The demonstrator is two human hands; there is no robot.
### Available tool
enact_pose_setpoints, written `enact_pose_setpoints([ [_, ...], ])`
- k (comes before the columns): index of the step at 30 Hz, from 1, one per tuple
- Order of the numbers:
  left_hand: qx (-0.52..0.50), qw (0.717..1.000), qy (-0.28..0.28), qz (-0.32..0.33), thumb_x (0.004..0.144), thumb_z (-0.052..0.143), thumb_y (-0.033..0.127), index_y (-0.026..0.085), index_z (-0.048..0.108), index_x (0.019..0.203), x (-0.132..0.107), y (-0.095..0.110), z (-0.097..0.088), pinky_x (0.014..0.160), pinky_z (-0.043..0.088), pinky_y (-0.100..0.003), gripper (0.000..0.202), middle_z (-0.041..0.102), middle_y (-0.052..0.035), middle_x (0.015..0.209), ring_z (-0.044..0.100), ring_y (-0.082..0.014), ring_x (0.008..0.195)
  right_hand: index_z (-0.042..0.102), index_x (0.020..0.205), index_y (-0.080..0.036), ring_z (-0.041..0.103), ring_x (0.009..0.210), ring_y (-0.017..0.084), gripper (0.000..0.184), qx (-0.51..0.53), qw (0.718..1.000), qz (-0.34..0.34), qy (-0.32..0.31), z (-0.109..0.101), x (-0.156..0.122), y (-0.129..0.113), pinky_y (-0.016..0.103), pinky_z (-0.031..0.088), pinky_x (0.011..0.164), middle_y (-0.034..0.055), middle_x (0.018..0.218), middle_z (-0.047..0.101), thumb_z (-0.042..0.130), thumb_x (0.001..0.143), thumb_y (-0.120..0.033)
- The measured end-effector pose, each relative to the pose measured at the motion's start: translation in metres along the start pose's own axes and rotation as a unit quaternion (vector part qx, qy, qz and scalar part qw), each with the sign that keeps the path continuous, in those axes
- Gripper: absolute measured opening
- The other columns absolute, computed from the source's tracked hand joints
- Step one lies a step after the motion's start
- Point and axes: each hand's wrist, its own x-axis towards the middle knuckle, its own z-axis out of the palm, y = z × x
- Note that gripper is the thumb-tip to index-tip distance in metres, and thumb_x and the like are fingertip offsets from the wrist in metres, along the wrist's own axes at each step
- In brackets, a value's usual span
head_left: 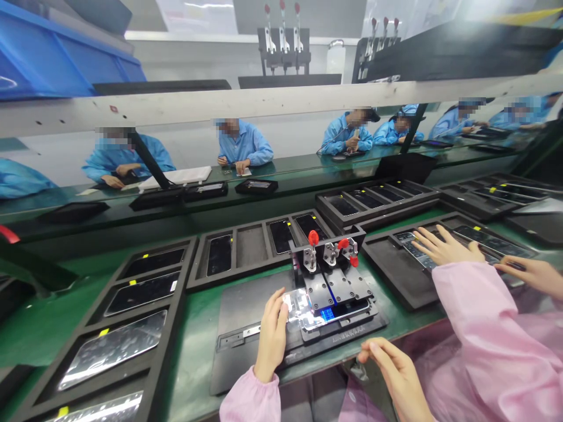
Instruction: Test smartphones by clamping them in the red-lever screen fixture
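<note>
My left hand [273,329] is closed at the left end of a clear film [297,306], its thumb and fingers at the film's edge. This film lies over a lit phone screen [328,315], which sits in a black clamp fixture [352,335] with red-tipped toggle levers [313,237]. Metal plates [319,291] cover the far side of the screen. In front of the fixture, near the table edge, my right hand [391,368] has thumb and fingertips pinched together. What they hold, if anything, is too small to make out.
Black trays [192,258] of phone screens with yellow tabs stand left and behind. To the right, a co-worker's hand [448,249] reaches over another tray [409,296]; another hand [532,272] holds a dark tool. Several people in blue work beyond the white shelf beam [281,102].
</note>
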Motion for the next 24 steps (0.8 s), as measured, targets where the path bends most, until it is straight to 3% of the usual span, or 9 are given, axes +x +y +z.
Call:
enact_pose_setpoints([
  [7,0.000,1.000,0.003,-0.003,0.091,0.034,0.038,0.021,0.056,0.113,0.000,0.000,0.000,0.107,0.027,-0.042,0.036,0.048,-0.0083,0.132,0.041,-0.0211,0.124,0.058,0.072,-0.019,0.056,0.074,0.017,0.030,-0.020,1.000,-0.015,-0.008,0.002,0.001,-0.005,0.024,0.044,0.072,0.0026,0.072,0.061,0.048,0.084,-0.044],
  [13,-0.001,1.000,0.003,0.000,0.090,0.035,0.038,0.021,0.056,0.112,0.000,0.001,0.000,0.107,0.027,-0.042,0.035,0.048,-0.0075,0.131,0.041,-0.0204,0.124,0.047,0.060,-0.019,0.049,0.059,0.013,0.031,-0.005,0.999,-0.042,0.006,0.006,0.001,-0.005,0.023,0.042,0.058,-0.0011,0.059,0.050,0.061,0.076,-0.041],
  [24,0.013,1.000,-0.006,0.005,0.091,0.034,0.038,0.021,0.055,0.114,-0.001,0.000,0.000,0.107,0.026,-0.042,0.036,0.047,-0.0080,0.133,0.040,-0.0209,0.125,0.040,0.057,-0.019,0.042,0.055,0.010,0.033,0.009,0.997,-0.080,0.010,0.006,0.003,0.005,0.022,0.039,0.054,-0.0035,0.057,0.042,0.065,0.073,-0.032],
])
